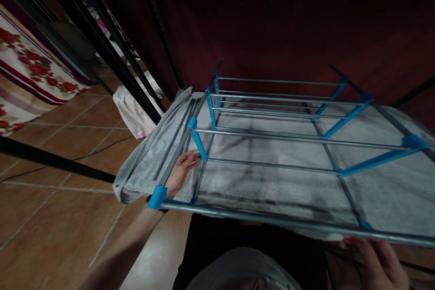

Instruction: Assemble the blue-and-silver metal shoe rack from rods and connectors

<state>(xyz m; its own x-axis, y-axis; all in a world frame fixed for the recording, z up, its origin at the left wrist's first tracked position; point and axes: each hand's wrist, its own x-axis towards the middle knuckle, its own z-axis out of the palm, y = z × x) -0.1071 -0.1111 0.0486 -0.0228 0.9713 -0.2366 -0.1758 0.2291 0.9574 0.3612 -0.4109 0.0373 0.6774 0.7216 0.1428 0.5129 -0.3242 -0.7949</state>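
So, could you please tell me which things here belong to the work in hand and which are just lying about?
Seemingly part of the work:
- metal rack with blue brackets, near both hands
- loose rods
- grey cloth beneath them

Seemingly just about:
- floral cloth, far left
- striped cloth, left

This looks like a room in a home: brown square floor tiles (61, 226) with pale grout at lower left, a cream cloth printed with red roses (37, 65) at upper left, and a grey plush blanket (272, 183) spread across the centre.
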